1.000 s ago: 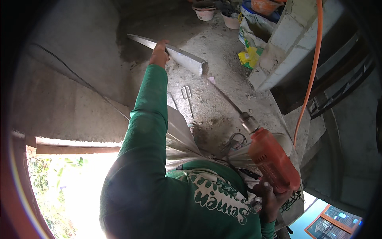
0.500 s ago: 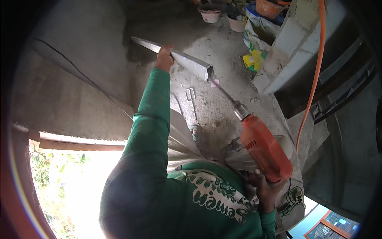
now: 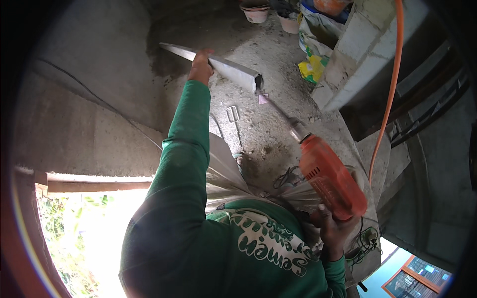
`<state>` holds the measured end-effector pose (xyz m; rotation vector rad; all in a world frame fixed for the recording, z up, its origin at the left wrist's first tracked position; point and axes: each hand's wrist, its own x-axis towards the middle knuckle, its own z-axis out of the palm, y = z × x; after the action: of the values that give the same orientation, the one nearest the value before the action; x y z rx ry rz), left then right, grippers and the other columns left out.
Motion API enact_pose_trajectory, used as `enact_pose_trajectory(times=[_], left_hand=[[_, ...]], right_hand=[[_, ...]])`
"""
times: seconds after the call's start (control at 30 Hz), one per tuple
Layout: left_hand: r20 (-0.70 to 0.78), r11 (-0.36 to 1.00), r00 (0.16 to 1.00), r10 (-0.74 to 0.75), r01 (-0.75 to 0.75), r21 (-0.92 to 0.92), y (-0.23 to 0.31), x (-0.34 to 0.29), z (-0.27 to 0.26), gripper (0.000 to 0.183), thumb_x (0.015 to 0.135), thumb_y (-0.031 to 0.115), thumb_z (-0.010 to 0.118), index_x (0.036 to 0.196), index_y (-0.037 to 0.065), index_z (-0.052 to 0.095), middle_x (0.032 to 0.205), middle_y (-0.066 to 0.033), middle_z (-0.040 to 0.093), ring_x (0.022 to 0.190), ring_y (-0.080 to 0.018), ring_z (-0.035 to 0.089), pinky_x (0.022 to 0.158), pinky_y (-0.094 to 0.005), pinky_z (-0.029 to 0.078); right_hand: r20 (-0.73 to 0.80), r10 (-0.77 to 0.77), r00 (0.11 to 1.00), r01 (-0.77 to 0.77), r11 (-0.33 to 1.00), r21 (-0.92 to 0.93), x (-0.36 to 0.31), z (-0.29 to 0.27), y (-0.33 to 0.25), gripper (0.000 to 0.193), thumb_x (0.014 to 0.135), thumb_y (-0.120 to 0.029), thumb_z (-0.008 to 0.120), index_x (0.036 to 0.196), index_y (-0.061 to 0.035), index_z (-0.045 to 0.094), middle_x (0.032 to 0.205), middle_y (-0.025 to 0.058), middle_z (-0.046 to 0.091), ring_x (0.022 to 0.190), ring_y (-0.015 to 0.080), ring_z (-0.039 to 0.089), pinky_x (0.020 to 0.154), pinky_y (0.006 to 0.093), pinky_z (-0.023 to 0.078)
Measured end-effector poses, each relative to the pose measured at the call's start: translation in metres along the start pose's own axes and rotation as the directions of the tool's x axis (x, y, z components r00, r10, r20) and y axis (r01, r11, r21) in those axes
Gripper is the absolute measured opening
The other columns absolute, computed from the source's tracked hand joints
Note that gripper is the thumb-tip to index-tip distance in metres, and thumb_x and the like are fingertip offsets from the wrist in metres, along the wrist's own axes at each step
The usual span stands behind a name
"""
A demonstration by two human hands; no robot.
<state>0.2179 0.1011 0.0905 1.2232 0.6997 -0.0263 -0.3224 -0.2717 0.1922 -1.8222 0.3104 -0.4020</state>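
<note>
Stretched out ahead, my left hand point(image 3: 200, 68) is closed around a long, pale grey angular piece point(image 3: 231, 72) that looks like a hollow tube or profile; its dark, rough end faces me. My right hand point(image 3: 334, 231) grips the rear of an orange-red electric drill point(image 3: 330, 176) close to my body. The drill's long thin shaft point(image 3: 279, 109) points up and left to the near end of the pale piece. Whether the shaft's tip touches or enters that end I cannot tell. The trigger is hidden by my hand.
A wire paddle point(image 3: 233, 115) lies on the gritty concrete floor point(image 3: 278, 64). Buckets point(image 3: 256, 15) and a white sack point(image 3: 318, 35) stand at the back beside a block wall point(image 3: 360, 54). An orange hose point(image 3: 391, 99) hangs at right. A coiled cable point(image 3: 366, 241) lies near my right hand.
The whole view has shifted slightly, so the floor things sit a little further left and higher. Both hands keep their holds, and the shaft still points at the pale piece's end.
</note>
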Motion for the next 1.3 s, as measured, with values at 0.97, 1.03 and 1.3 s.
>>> enact_pose_trajectory(times=[0.97, 1.03, 1.3], left_hand=[[0.040, 0.986, 0.998, 0.048, -0.041, -0.163, -0.004, 0.001, -0.003, 0.024, 0.078, 0.036, 0.073, 0.095, 0.019, 0.066, 0.096, -0.0072, 0.069, 0.093, -0.0282, 0.063, 0.078, -0.0528, 0.048], [0.021, 0.972, 0.998, 0.065, -0.059, -0.229, -0.005, -0.007, 0.004, 0.022, 0.078, 0.037, 0.073, 0.090, 0.020, 0.066, 0.096, -0.0059, 0.068, 0.090, -0.0269, 0.062, 0.076, -0.0523, 0.047], [0.010, 0.992, 0.999, -0.046, 0.047, -0.114, -0.001, -0.005, -0.012, 0.024, 0.079, 0.028, 0.074, 0.098, 0.018, 0.065, 0.104, -0.0066, 0.065, 0.093, -0.0262, 0.061, 0.075, -0.0464, 0.048]], right_hand=[[-0.041, -0.037, 0.998, 0.038, 0.999, 0.015, -0.026, 0.001, 0.012, 0.068, 0.085, -0.017, 0.083, 0.136, 0.0099, 0.047, 0.112, 0.0178, 0.065, 0.086, 0.0224, 0.069, 0.081, 0.0331, 0.057], [-0.072, -0.029, 0.997, 0.032, 0.998, 0.049, -0.025, 0.005, 0.015, 0.063, 0.086, -0.012, 0.081, 0.134, 0.0096, 0.047, 0.104, 0.0160, 0.070, 0.080, 0.0204, 0.072, 0.077, 0.0315, 0.059], [0.051, 0.035, 0.998, -0.033, 0.999, -0.035, -0.018, -0.004, 0.015, 0.077, 0.084, -0.022, 0.085, 0.143, 0.0103, 0.046, 0.156, 0.0255, 0.041, 0.135, 0.0303, 0.053, 0.107, 0.0384, 0.049]])
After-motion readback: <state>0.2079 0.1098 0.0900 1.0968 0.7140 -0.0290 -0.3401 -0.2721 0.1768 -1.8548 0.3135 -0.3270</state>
